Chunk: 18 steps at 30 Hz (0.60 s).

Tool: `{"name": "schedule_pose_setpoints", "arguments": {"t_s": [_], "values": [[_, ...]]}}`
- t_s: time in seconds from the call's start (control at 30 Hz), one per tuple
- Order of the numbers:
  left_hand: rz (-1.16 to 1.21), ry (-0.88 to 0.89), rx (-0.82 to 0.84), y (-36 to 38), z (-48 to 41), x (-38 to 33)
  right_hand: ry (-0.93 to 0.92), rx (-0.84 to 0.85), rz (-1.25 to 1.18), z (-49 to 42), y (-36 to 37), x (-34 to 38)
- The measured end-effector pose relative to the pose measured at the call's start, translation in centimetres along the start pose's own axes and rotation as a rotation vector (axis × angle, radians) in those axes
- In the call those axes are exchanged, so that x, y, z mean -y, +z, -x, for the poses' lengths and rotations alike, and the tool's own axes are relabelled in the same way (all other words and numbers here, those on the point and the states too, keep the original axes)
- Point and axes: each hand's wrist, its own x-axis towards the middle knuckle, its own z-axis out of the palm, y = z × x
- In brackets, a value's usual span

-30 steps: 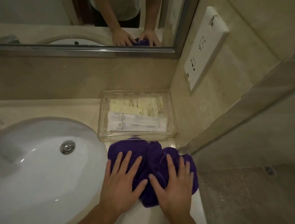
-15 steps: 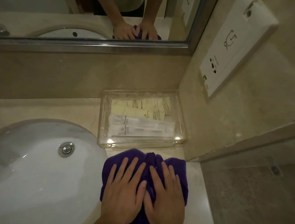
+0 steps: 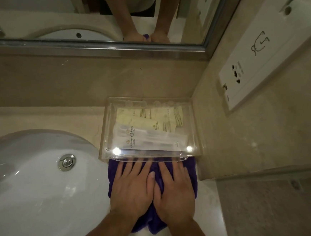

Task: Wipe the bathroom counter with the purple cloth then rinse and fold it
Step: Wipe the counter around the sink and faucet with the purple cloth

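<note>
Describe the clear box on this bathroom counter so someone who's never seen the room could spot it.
Start at the white sink and look right along the counter into the corner below the mirror. The clear box sits there, right behind the purple cloth. It is the only see-through thing, holding white and cream toiletry packets.

Dim, warm indoor light from overhead. Two small white glare spots sit on the front edge of the clear box (image 3: 196,132), at centre frame; softer streaked highlights lie on the sink (image 3: 24,191), lower left. The cloth (image 3: 192,170) reads dark, its folds lost in shade. Wide-angle distortion bends the mirror frame (image 3: 100,48) and stretches the socket plate (image 3: 267,57), upper right. Print on the packets (image 3: 150,125) is too soft to read. Corners soften; the floor (image 3: 273,220), lower right, is grainy and blurred.
</note>
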Motion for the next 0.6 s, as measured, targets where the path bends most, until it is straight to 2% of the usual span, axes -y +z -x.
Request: {"name": "schedule_pose_setpoints", "arguments": {"t_s": [0.33,0.6], "values": [[-0.087,-0.037,0.041,0.8,2.4,-1.2,0.017,0.037,0.024,3.3,-0.9,-1.6],[-0.116,0.073,0.088,2.6,8.3,-5.7,0.092,0.019,0.071,10.4,-3.0,-5.2]]}}
